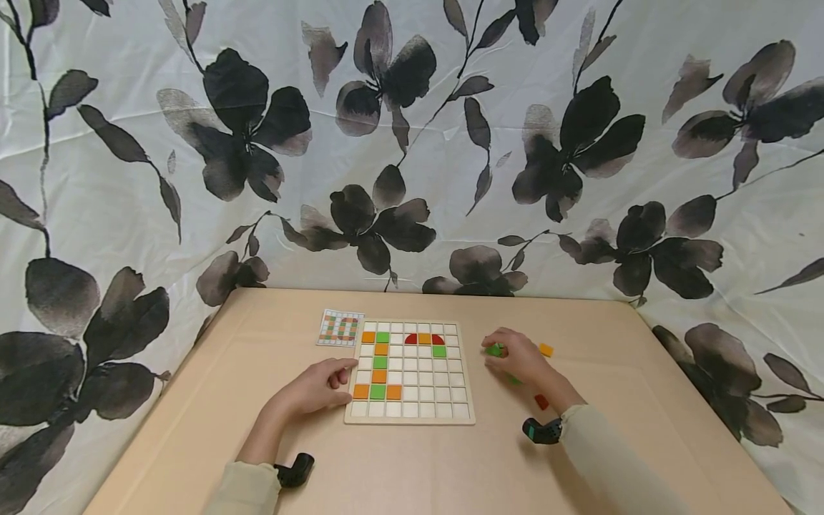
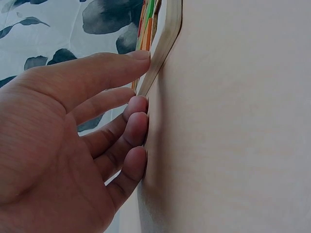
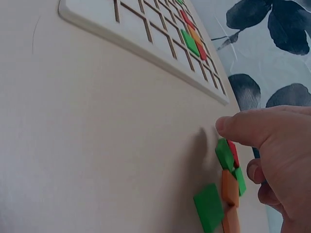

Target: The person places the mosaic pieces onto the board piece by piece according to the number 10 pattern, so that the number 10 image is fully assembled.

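A square white grid board (image 1: 410, 420) with a pale wooden rim lies on the table. Orange, green and red tiles sit in some of its cells, among them a green tile (image 1: 439, 352). My left hand (image 1: 315, 390) rests against the board's left edge, thumb and fingertips touching the rim, the other fingers loosely bent. To the right of the board, my right hand (image 1: 523, 357) is over several loose tiles. In the right wrist view its thumb is apart from a green tile (image 3: 224, 154) just below. Part of the pile is hidden behind this hand.
A small printed card (image 1: 340, 327) with a coloured grid pattern lies at the board's upper left corner. A loose orange tile (image 1: 546, 350) and a red tile (image 1: 541, 402) lie around the right hand. Behind the table hangs a floral cloth (image 1: 412, 143).
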Available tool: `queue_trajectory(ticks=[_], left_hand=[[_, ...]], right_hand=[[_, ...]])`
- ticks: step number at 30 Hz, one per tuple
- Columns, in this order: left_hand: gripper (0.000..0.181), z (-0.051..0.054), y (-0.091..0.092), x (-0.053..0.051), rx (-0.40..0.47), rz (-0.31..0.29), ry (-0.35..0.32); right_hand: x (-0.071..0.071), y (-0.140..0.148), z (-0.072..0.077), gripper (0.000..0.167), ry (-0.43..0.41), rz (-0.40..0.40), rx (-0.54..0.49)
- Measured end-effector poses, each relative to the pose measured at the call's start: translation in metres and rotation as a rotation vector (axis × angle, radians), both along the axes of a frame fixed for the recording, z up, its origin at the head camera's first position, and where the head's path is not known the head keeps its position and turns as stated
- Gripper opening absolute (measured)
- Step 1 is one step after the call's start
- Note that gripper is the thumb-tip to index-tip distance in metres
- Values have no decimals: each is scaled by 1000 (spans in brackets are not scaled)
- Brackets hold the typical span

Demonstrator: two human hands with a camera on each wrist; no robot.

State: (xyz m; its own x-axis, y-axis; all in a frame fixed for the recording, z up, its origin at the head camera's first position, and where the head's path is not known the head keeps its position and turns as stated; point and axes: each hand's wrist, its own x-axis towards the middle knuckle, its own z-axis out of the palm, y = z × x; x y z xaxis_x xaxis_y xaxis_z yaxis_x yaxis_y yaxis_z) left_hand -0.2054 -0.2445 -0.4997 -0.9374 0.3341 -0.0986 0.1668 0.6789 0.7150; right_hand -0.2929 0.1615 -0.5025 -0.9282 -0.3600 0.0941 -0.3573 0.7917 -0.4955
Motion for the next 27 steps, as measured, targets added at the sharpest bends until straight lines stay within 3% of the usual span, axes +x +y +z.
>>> queue_trajectory(ticks=[11,19,27], left_hand=[[60,1,-1,0,5,-3,0],[60,1,-1,0,-1,-5,12],[60,-1,-1,-2,-9,-6,11]], right_hand=[[-5,13,-3,33,-53,-27,54],[-10,10,-3,24,-67,-15,88],[-11,8,-5,25,-54,26,111]])
